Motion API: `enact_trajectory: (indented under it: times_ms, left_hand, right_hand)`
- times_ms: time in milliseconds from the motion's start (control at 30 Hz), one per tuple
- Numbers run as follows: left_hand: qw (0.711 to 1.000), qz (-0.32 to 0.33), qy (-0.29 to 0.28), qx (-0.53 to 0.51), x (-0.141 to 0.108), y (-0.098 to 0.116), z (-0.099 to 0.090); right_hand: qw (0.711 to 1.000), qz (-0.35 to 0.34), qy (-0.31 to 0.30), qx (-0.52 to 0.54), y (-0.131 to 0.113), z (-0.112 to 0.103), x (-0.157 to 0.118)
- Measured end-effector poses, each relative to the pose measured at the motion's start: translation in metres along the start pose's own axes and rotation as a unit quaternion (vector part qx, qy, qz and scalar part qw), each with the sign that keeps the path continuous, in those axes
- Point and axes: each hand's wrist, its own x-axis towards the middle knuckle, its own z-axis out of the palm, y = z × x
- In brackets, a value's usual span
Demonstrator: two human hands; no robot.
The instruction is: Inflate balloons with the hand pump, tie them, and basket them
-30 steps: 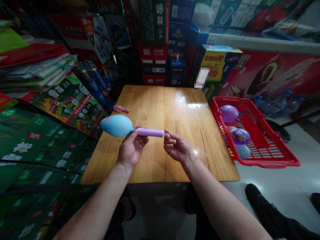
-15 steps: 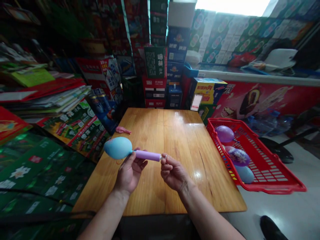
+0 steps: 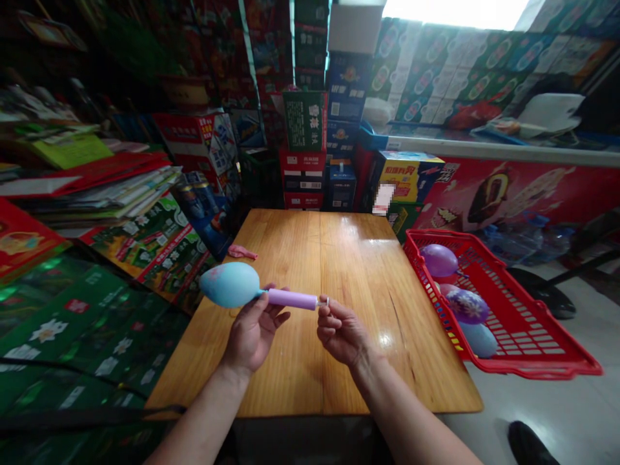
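A light blue balloon (image 3: 230,285), partly inflated, sits on the nozzle of a purple hand balloon pump (image 3: 293,299) held level above the wooden table. My left hand (image 3: 252,332) pinches the balloon's neck and supports the nozzle end of the pump, fingers curled beneath it. At the pump's other end, my right hand (image 3: 343,329) is closed around the small white ring handle (image 3: 326,301), whose rod shows only briefly outside the barrel. A limp pink balloon (image 3: 242,252) lies uninflated near the table's left edge, beyond the blue one.
The wooden table (image 3: 334,252) fills the middle. To its right stands a red plastic basket (image 3: 526,311) with a purple balloon (image 3: 440,260), a patterned purple balloon (image 3: 469,306) and a blue balloon (image 3: 480,340). Green cartons (image 3: 72,336) are stacked at left; more boxes line the back.
The blue balloon looks slightly larger. Both hands keep their holds on the pump, whose handle stays close to the barrel. The whole view has shifted a little.
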Motion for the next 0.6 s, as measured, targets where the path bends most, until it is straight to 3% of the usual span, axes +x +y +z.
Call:
enact_trajectory:
  times_ms: [167, 300, 400, 600]
  left_hand:
    - [1.0, -0.008, 0.009, -0.007, 0.0, -0.011, -0.001]
    - [1.0, -0.001, 0.019, -0.016, 0.006, 0.004, -0.007]
    - [0.998, 0.04, 0.045, -0.026, 0.008, 0.013, -0.011]
    - [1.0, 0.003, -0.001, 0.004, -0.002, -0.008, -0.006]
  right_hand:
    - [1.0, 0.018, -0.003, -0.013, 0.007, 0.001, 0.001]
    - [0.999, 0.028, 0.012, -0.024, -0.01, 0.008, -0.006]
    - [1.0, -0.013, 0.011, -0.011, -0.018, 0.009, -0.009]
    - [1.0, 0.0, 0.015, -0.003, 0.008, 0.003, 0.001]
